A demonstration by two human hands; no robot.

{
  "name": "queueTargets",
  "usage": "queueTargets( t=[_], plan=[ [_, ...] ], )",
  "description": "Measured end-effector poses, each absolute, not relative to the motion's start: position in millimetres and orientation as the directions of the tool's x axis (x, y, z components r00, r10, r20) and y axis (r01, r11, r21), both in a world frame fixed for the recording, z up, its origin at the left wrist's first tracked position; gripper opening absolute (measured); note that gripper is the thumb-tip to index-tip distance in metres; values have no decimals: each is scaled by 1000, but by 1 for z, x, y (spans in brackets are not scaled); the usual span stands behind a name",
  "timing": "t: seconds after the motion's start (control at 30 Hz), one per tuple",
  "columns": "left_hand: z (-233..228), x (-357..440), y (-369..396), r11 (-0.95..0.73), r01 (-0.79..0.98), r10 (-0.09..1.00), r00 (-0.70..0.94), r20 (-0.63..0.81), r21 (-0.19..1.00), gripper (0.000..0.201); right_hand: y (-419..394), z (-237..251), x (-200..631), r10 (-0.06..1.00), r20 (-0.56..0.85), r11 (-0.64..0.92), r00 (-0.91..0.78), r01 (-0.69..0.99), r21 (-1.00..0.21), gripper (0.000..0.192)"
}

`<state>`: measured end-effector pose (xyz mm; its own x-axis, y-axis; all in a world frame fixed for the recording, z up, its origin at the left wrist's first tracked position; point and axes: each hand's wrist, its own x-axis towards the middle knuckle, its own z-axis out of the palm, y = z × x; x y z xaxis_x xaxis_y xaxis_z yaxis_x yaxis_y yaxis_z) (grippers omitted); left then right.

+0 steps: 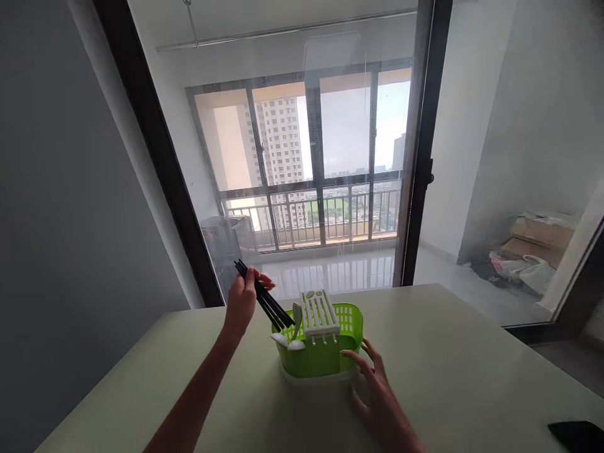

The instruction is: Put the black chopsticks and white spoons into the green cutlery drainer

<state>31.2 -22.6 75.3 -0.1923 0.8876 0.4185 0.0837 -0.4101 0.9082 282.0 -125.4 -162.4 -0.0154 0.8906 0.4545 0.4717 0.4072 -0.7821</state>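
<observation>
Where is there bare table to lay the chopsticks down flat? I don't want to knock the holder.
Bare table runs wide between the green holder and the black phone at the near right corner. Left of the holder, the strip toward the table's left edge is also bare, under the left hand gripping the black chopsticks. It is crowded right at the holder, where the right hand touches it.

Soft daylight comes in through the big glass door (302, 176). The sky outside looks very bright and washed out. The wall (56, 220) on the left stays dim and grey. The glass shows faint shine. Straight lines bend near the edges.
</observation>
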Motion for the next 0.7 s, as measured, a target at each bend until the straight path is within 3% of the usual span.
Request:
queueTargets(
  t=[0.1, 0.17, 0.27, 0.37, 0.57, 0.7],
  plan=[
    [101, 32, -38, -625, -110, 752, -351, 558, 773, 33, -127, -160, 282, 881, 473, 416, -13, 497, -762, 58],
    [117, 26, -46, -684, -237, 705, -458, 542, 690, 26, -126, -161, 282, 880, 476, 412, -7, 512, -754, 57],
    [131, 4, -51, -634, -393, 748, -530, 399, 666, 25, -124, -164, 283, 879, 476, 417, -22, 518, -747, 58],
    [126, -23, -51, -430, -451, 869, -443, 222, 782, 30, -124, -166, 283, 874, 486, 423, -20, 523, -740, 58],
    [65, -57, -71, -24, -309, 964, -259, -60, 951, 18, -126, -161, 285, 842, 539, 457, 3, 524, -718, 51],
    [1, -87, -89, 209, 184, 962, -213, -169, 960, 44, -125, -160, 292, 783, 605, 453, 142, 537, -712, 43]
  ],
)
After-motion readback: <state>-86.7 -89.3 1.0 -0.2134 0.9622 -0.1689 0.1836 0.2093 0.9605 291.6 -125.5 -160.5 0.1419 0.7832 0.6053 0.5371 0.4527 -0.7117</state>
